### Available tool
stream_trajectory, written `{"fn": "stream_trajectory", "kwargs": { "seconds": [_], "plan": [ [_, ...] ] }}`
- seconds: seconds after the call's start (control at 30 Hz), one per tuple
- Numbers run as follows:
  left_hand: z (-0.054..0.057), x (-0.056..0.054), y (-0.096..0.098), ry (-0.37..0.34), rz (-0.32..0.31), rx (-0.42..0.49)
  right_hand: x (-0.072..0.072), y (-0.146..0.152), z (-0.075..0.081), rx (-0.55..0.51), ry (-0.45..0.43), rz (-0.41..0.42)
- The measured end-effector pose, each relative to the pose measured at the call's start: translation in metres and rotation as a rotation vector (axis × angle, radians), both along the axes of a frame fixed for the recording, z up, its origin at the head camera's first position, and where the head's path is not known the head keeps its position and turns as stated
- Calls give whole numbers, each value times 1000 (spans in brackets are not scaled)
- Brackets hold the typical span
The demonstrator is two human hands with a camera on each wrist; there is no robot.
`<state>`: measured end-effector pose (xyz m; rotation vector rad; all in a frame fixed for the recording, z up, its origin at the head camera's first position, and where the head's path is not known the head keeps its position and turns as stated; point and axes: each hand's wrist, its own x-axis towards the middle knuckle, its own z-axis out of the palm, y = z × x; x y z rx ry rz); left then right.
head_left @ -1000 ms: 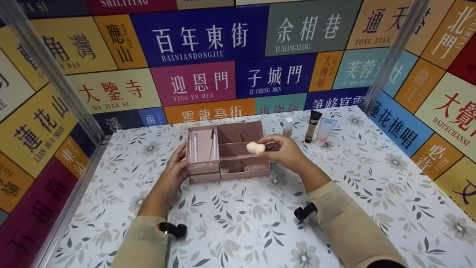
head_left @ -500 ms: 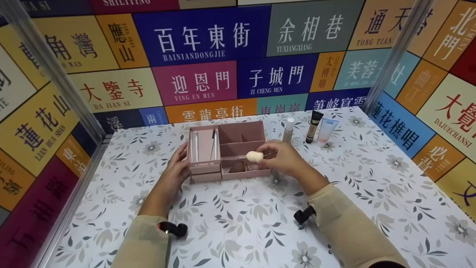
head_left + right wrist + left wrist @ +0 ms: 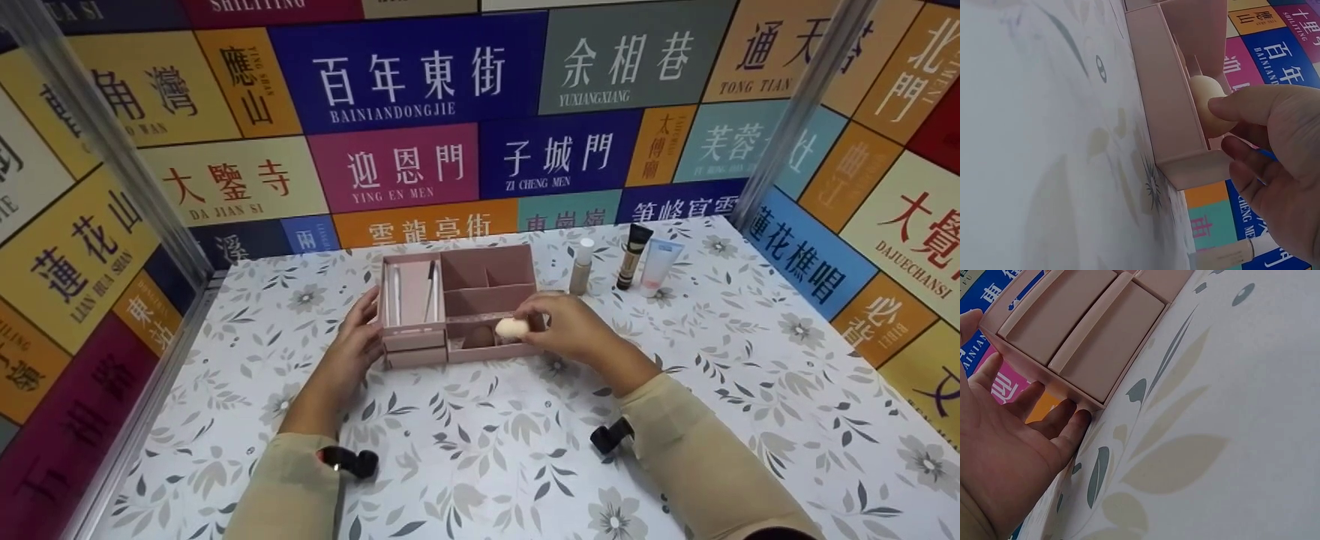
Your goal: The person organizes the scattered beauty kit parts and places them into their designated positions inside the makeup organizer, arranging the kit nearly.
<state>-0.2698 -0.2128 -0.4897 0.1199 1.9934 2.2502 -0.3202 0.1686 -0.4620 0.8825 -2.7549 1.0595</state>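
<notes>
A pink makeup organizer with several compartments stands on the table. My right hand pinches a cream makeup sponge between thumb and fingers, at the front right compartment. In the right wrist view the sponge sits partly below the compartment's rim. A brown makeup sponge lies in the same front row, to its left. Against the organizer's left side rests my left hand. Its fingertips touch the side wall beside the two drawers in the left wrist view, the fingers slightly bent and wrapping nothing.
Slim light and dark sticks lie in the organizer's left top tray. Behind my right hand stand a white-capped bottle, a black-capped tube and a pale blue-pink tube. A sign-covered wall closes off the table's back.
My right hand has lowered the cream sponge from above the middle row toward the front right compartment. The left hand has stayed at the organizer's side.
</notes>
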Motion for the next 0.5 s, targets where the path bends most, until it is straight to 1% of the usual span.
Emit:
{"fn": "stream_trajectory", "kwargs": {
  "seconds": [0.13,0.23,0.4,0.5],
  "plan": [
    [0,-1,0,-3,-1,-1,1,-1,-1,74,37,48],
    [0,-1,0,-11,4,-1,2,-2,-1,95,51,65],
    [-1,0,1,-17,9,-3,2,-3,-2,95,39,55],
    [-1,-1,1,-19,7,-5,2,-3,-2,72,15,39]
  ]
}}
